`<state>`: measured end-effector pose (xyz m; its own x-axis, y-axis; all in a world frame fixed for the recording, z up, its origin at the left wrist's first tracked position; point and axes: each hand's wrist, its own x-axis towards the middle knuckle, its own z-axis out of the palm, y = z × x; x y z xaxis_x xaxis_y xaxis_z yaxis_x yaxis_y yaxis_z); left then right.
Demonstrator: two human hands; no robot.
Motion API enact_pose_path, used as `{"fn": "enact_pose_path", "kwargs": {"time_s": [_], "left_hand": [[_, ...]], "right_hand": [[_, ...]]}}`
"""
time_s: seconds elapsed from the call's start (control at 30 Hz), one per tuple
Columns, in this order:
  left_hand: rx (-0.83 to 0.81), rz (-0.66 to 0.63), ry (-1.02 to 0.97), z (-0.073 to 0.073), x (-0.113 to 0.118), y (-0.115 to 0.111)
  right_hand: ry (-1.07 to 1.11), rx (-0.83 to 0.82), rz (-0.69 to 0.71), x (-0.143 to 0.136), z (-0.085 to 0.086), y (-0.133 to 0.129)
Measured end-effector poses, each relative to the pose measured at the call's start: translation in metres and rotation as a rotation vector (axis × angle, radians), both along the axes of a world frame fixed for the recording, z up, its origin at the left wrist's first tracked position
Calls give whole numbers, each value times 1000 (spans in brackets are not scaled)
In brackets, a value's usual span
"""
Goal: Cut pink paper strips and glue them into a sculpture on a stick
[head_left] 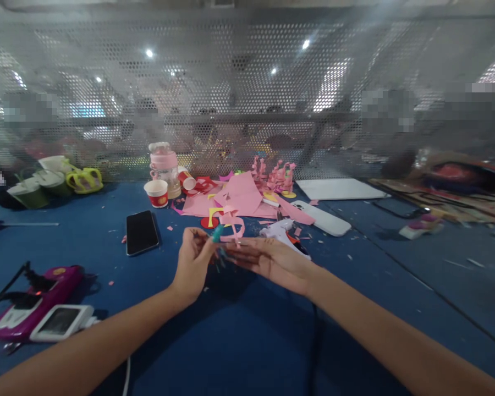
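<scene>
A looped pink paper strip [240, 226] is held up over the middle of the blue table. My left hand [193, 265] pinches its left side between thumb and fingers, with a blurred teal patch at the thumb tip. From the other side my right hand [274, 259] grips the lower edge, thumb above and long fingers stretched underneath. The fingertips of both hands nearly meet, and the strip hides part of them. Just behind the right hand lies a white and orange glue gun [281, 229]. Pink paper sheets [241, 193] are piled beyond the hands.
A black phone [142, 233], paper cup [157, 194] and pink-lidded bottle [164, 165] stand left of the paper. A purple power strip [68, 275] with a white device [61, 322] lies near left. A white phone [324, 219] and white flat panel [342, 190] lie right, before a perforated screen [239, 82].
</scene>
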<state>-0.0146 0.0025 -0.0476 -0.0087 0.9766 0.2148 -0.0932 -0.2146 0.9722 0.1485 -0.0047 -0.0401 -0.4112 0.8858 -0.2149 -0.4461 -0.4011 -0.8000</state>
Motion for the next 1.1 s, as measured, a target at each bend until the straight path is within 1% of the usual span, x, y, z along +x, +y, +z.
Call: {"fn": "enact_pose_path", "kwargs": {"time_s": [0.07,0.1,0.17,0.27,0.37,0.43,0.53,0.63,0.73,0.87,1.0,1.1], "left_hand": [[73,158,-3,-1,-2,4],[84,211,2,-2,-4,7],[68,224,-6,-3,-6,12],[16,142,-57,-3,-8,17],[-92,-11,-106,-3,-7,20],[-146,-114,-93,-3,-6,21],[-118,-246,-15,-4,-6,19],[-7,-337,34,-4,-7,17],[77,-326,81,-2,-8,14],[110,-290,134,-2,-9,13],[170,-276,76,-2,-9,15],[118,-197,-47,0,-8,16]], "right_hand": [[4,-20,16,2,4,0],[-1,-38,26,3,7,0],[3,-76,43,4,12,-1],[77,-141,76,7,21,-4],[139,-215,64,11,27,-6],[158,-246,41,15,29,-6],[173,-261,23,17,31,-5],[192,-257,33,17,29,-4],[217,-229,91,17,26,-3],[261,-190,160,20,21,-2],[256,-152,172,22,18,0],[200,-121,142,23,20,2]]}}
